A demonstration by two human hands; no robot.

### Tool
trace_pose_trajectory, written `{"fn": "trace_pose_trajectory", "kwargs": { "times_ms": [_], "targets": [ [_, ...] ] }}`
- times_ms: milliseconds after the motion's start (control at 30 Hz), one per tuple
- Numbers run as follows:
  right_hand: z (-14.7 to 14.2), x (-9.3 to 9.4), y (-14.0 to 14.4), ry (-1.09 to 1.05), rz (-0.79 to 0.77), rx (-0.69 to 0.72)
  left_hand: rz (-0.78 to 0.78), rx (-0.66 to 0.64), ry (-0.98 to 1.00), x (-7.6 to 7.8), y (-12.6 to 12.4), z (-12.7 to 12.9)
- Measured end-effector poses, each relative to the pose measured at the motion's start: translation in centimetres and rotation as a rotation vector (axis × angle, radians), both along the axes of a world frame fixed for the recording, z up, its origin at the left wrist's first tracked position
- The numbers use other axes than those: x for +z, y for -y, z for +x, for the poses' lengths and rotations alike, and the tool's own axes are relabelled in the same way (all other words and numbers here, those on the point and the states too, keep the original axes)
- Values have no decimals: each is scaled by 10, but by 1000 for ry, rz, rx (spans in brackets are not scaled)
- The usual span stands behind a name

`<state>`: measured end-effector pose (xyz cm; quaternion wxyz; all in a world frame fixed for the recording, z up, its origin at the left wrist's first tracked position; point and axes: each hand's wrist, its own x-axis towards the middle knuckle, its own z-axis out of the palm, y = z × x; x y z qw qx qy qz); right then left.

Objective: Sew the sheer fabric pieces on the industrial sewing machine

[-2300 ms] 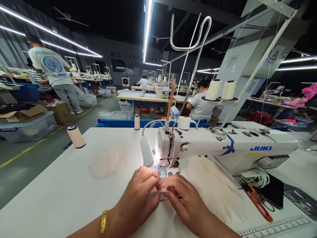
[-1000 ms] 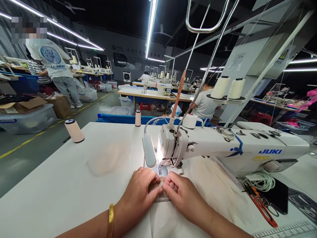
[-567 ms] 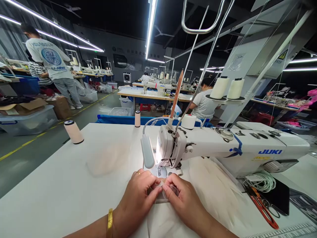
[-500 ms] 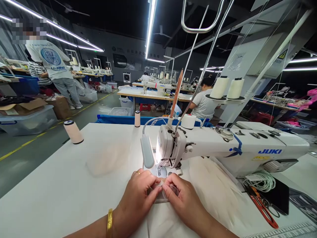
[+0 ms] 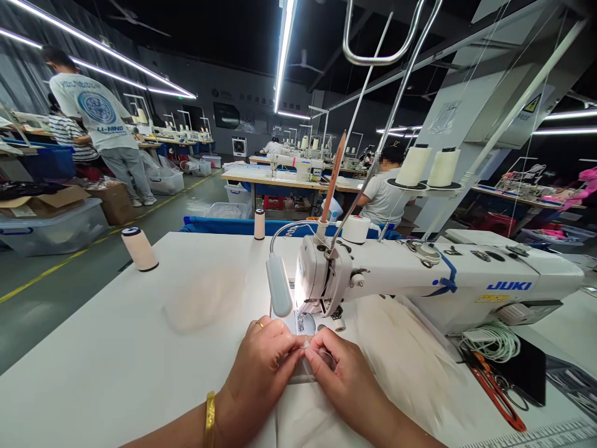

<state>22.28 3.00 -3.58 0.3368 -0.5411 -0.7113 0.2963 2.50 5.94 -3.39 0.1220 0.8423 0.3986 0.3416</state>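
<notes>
Your left hand [image 5: 263, 367] and right hand [image 5: 345, 373] pinch white fabric [image 5: 303, 373] together, just before the machine [image 5: 420, 280] marked JUKI.

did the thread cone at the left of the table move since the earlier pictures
No. The thread cone stands at the same spot near the table's left edge, just as far from the small spool.

Head camera looks forward and down; close above the sewing machine [image 5: 420, 274].

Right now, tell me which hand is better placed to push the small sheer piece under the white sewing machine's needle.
Left, probably. The left hand lies directly below the needle area, fingertips pinching the small sheer piece; the right hand pinches it from farther right.
</notes>
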Motion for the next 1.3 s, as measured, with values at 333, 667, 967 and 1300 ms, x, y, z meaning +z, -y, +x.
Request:
{"fn": "trace_pose_trajectory", "kwargs": {
  "times_ms": [333,667,967,1300],
  "targets": [
    [2,-3,-2,-138,-12,20,-372,-5,225,17,0,4],
    [1,5,-5,-253,-85,40,-493,16,275,13,-4,3],
    [16,51,25,-436,-462,210,-557,-228,226,37,26,2],
    [-1,28,-18,250,-215,-2,-264,-11,-201,17,3,16]
  ]
}}
